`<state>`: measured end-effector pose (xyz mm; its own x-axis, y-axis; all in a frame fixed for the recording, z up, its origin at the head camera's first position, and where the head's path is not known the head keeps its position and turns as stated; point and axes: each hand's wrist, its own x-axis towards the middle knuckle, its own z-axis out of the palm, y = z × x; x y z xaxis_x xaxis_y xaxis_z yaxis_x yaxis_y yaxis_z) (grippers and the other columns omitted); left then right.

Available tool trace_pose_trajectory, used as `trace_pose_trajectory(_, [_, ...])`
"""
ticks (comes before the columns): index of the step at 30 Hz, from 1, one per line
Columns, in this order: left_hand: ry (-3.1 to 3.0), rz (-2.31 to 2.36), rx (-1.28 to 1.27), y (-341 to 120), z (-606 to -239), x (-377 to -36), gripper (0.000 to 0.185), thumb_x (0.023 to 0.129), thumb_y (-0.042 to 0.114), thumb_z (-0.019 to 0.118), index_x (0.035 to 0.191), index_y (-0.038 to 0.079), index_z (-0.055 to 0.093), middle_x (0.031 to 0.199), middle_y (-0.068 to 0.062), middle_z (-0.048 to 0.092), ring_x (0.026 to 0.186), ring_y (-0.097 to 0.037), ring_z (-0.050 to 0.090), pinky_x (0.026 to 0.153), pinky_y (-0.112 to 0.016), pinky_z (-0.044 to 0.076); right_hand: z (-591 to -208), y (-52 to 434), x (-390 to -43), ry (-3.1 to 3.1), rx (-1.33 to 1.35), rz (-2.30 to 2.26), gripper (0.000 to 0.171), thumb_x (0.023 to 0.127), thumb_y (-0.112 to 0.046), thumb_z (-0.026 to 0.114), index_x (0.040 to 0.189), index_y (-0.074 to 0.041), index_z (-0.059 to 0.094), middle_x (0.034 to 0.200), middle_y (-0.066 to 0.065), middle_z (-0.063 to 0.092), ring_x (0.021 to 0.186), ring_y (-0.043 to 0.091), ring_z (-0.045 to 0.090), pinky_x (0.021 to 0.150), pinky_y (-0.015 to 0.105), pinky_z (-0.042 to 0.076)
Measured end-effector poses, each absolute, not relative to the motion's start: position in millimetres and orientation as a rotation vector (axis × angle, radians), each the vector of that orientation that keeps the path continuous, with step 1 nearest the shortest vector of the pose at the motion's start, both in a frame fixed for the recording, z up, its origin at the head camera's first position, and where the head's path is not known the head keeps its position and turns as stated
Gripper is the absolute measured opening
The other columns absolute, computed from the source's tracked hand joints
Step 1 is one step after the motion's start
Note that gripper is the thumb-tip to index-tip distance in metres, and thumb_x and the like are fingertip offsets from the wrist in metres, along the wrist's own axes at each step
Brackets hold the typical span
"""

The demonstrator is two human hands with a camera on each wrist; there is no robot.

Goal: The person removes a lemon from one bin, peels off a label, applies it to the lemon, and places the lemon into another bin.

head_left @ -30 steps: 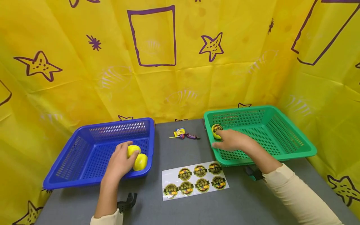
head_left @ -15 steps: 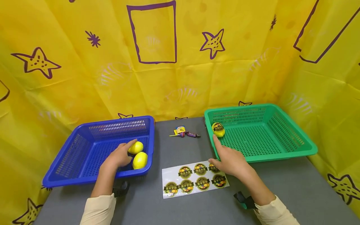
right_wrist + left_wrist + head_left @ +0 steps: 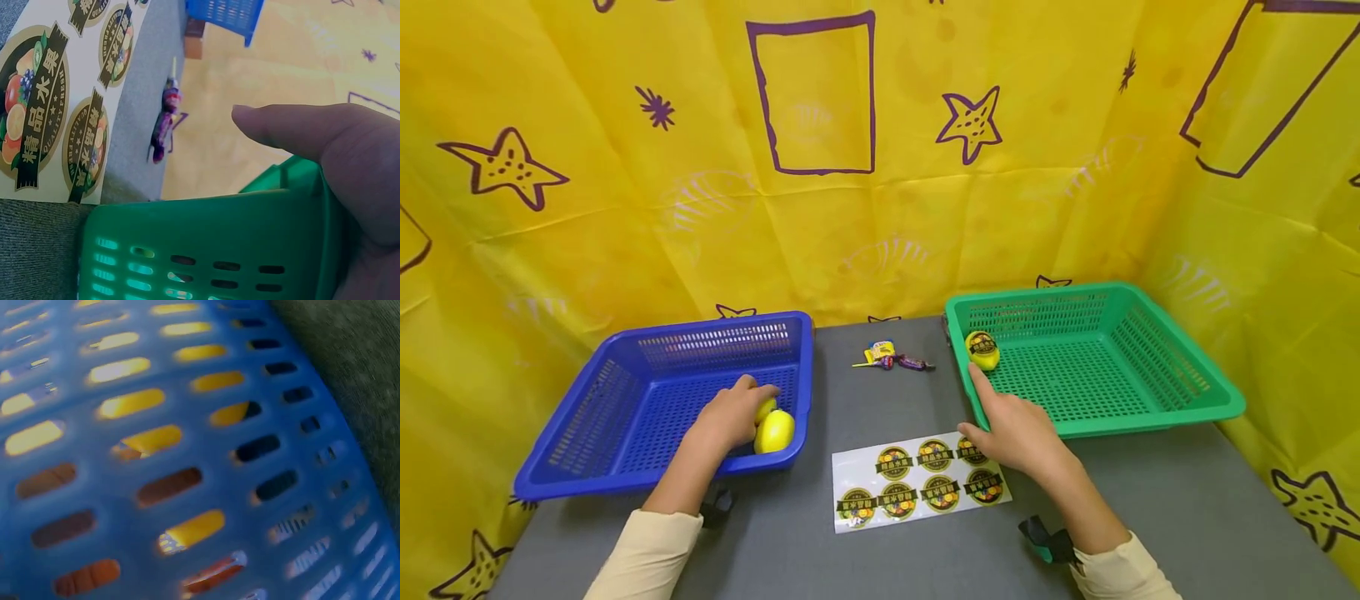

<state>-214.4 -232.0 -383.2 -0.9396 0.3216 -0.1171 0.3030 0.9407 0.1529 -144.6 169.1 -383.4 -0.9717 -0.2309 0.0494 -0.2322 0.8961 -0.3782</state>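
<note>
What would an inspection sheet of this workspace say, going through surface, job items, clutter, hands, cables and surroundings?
Surface: gray table, in view between the baskets.
Job's things: blue basket with front lemon and rear lemon; green basket with stickered lemon; fruit-sticker sheet, seven stickers visible.
Clutter: lollipop, purple-wrapped candy and yellow packet, grouped near the back edge.
Grippers: bare hands; left hand curls round the rear lemon, right hand extends its index finger at the green basket's rim.
Cables: nothing seen.
Surroundings: yellow cloth with purple starfish drawings.
</note>
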Motion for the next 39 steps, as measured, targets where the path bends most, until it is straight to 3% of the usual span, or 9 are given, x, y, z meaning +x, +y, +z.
trace_pose_trajectory(6, [2.945, 0.178, 0.343, -232.9, -381.3, -213.9, 0.048, 0.090, 0.005, 0.067, 0.137, 0.009, 0.059, 0.115, -0.032, 0.051, 0.085, -0.049, 0.058, 0.071, -0.061, 0.051, -384.7, 169.1, -144.6, -3.060, 0.388, 0.600, 0.091, 0.091, -0.033, 0.074, 0.159, -0.004, 0.020, 0.057, -0.002, 0.046, 0.051, 0.016, 0.047, 0.044, 0.034, 0.035])
trace_pose_trajectory(11, [2.974, 0.374, 0.306, -235.0, -376.8, -214.6, 0.052, 0.096, 0.017, 0.066, 0.145, 0.012, 0.050, 0.115, -0.033, 0.051, 0.083, -0.045, 0.059, 0.072, -0.061, 0.050, -381.9, 171.1, -144.6, -3.048, 0.378, 0.600, 0.091, 0.091, -0.032, 0.074, 0.159, -0.005, 0.021, 0.058, -0.001, 0.047, 0.050, 0.017, 0.047, 0.044, 0.034, 0.035])
trace_pose_trajectory(16, [3.013, 0.656, 0.321, -237.3, -365.4, -208.1, 0.053, 0.101, 0.031, 0.059, 0.150, 0.018, 0.042, 0.109, -0.027, 0.052, 0.084, -0.036, 0.055, 0.061, -0.047, 0.047, -382.6, 171.5, -144.4, -3.032, 0.381, 0.589, 0.090, 0.091, -0.033, 0.074, 0.158, -0.004, 0.022, 0.060, -0.002, 0.047, 0.049, 0.016, 0.045, 0.043, 0.033, 0.034])
trace_pose_trajectory(21, [3.068, 0.957, 0.281, -231.8, -355.8, -202.4, 0.059, 0.100, 0.045, 0.057, 0.151, 0.021, 0.041, 0.109, -0.022, 0.052, 0.092, -0.033, 0.051, 0.062, -0.039, 0.045, -384.3, 170.3, -144.8, -3.027, 0.379, 0.592, 0.091, 0.090, -0.034, 0.074, 0.158, -0.005, 0.022, 0.057, -0.002, 0.045, 0.048, 0.016, 0.044, 0.043, 0.033, 0.033])
trace_pose_trajectory(30, [3.014, 1.310, 0.404, -193.1, -346.5, -194.4, 0.051, 0.101, 0.040, 0.057, 0.148, 0.025, 0.045, 0.127, -0.015, 0.050, 0.097, -0.030, 0.053, 0.071, -0.042, 0.051, -385.7, 168.8, -143.2, -3.037, 0.355, 0.561, 0.095, 0.087, -0.041, 0.076, 0.158, -0.005, 0.024, 0.060, -0.001, 0.047, 0.053, 0.017, 0.048, 0.044, 0.034, 0.036])
trace_pose_trajectory(39, [3.000, 1.139, 0.470, -110.7, -356.1, -182.3, 0.041, 0.101, 0.045, 0.053, 0.140, 0.033, 0.057, 0.119, -0.010, 0.057, 0.089, -0.025, 0.058, 0.067, -0.038, 0.046, -386.4, 170.4, -144.2, -3.028, 0.364, 0.561, 0.093, 0.089, -0.039, 0.075, 0.158, -0.006, 0.024, 0.061, -0.001, 0.048, 0.053, 0.017, 0.048, 0.043, 0.034, 0.035])
